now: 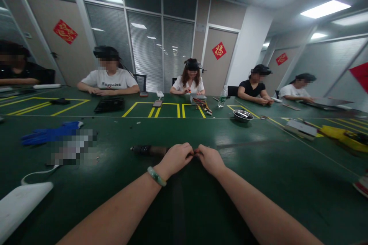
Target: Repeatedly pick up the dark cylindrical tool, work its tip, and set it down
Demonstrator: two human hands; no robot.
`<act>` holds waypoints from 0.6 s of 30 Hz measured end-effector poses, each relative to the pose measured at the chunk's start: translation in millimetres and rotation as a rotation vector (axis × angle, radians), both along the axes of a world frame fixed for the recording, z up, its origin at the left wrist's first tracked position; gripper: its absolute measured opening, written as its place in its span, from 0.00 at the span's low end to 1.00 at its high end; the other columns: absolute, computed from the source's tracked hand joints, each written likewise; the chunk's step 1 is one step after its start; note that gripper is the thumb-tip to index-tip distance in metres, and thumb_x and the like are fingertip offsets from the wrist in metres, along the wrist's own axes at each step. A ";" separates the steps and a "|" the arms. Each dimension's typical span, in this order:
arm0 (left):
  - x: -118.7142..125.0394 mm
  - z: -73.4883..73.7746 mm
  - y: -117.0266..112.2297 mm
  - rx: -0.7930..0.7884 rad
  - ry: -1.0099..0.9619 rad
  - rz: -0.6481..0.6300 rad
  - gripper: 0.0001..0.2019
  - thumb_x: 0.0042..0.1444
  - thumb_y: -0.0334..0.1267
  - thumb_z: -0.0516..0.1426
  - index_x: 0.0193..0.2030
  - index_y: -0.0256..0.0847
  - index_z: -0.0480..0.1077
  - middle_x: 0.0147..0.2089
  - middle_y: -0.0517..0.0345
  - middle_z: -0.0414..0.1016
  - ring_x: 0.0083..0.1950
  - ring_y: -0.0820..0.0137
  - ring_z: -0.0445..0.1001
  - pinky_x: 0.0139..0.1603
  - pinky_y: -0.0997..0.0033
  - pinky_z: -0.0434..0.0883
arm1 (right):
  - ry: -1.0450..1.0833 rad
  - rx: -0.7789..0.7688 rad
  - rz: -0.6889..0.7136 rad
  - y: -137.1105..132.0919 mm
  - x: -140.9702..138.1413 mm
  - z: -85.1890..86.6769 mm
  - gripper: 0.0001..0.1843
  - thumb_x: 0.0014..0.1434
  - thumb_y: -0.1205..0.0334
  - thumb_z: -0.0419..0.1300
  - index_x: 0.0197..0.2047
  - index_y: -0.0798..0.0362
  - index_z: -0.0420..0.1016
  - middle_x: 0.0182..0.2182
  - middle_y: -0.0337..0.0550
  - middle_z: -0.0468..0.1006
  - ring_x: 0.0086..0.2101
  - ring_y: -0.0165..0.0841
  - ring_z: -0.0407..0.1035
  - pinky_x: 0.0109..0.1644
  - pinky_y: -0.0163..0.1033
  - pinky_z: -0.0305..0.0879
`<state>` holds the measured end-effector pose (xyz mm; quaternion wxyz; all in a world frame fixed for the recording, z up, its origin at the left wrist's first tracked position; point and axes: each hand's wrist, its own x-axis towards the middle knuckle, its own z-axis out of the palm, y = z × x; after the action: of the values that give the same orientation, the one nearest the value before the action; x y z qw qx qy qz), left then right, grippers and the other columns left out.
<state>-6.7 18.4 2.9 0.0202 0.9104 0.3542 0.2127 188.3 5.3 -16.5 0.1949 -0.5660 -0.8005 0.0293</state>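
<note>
My left hand [177, 157], with a green bangle [156, 176] on its wrist, is closed in a pinch over the table in front of me. My right hand [211, 159] meets it fingertip to fingertip, also pinched. Something small and dark seems to be between the fingers, but they cover most of it. Just beyond my left hand lies a dark cylindrical tool [149, 150] with a narrow metal tip pointing left. My left hand hides its right end, and I cannot tell whether they touch.
On the green table [276, 183], blue gloves [51, 133], a blurred-out device [75, 146] and a white power bank [25, 203] are at left. Farther off are a metal bowl [243, 115], a water bottle [222, 97] and a black tray [109, 104]. Several people sit opposite.
</note>
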 end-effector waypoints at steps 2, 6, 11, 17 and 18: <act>0.2 1.0 -0.5 -0.004 -0.007 -0.002 0.03 0.61 0.36 0.56 0.40 0.42 0.69 0.41 0.59 0.70 0.42 0.68 0.71 0.44 0.68 0.67 | -0.010 -0.007 -0.014 0.3 -0.6 0.6 0.03 0.65 0.62 0.55 0.41 0.49 0.70 0.38 0.38 0.78 0.38 0.33 0.72 0.40 0.35 0.60; 0.1 3.1 -1.4 -0.019 -0.008 -0.008 0.03 0.61 0.36 0.56 0.41 0.42 0.68 0.42 0.59 0.71 0.42 0.68 0.72 0.43 0.67 0.68 | -0.030 -0.028 -0.044 3.1 -1.3 0.2 0.04 0.65 0.61 0.55 0.42 0.50 0.69 0.39 0.39 0.78 0.39 0.34 0.72 0.40 0.36 0.60; -2.1 8.0 -8.9 0.048 -0.074 -0.017 0.09 0.58 0.37 0.58 0.45 0.43 0.67 0.50 0.56 0.71 0.55 0.63 0.68 0.55 0.59 0.65 | -0.067 -0.056 -0.059 3.9 -3.8 1.6 0.04 0.65 0.65 0.54 0.43 0.51 0.68 0.39 0.40 0.77 0.39 0.34 0.72 0.41 0.35 0.60; -5.4 17.2 -24.4 0.083 -0.017 -0.186 0.04 0.60 0.37 0.54 0.37 0.41 0.68 0.40 0.56 0.72 0.43 0.67 0.71 0.47 0.65 0.67 | -0.113 -0.074 -0.081 11.1 -8.5 3.3 0.03 0.65 0.65 0.53 0.43 0.51 0.65 0.39 0.42 0.76 0.40 0.34 0.71 0.41 0.35 0.59; -6.1 17.2 -25.0 0.069 0.024 -0.233 0.04 0.59 0.38 0.54 0.36 0.42 0.68 0.38 0.58 0.72 0.40 0.68 0.70 0.44 0.67 0.67 | -0.119 -0.079 -0.101 15.2 -7.7 3.5 0.03 0.65 0.64 0.53 0.43 0.52 0.65 0.39 0.42 0.76 0.39 0.34 0.71 0.41 0.35 0.59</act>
<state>-12.8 -6.6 20.2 0.0094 0.9481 0.2387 0.2099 180.5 20.5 -13.0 0.1257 -0.6137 -0.7793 0.0171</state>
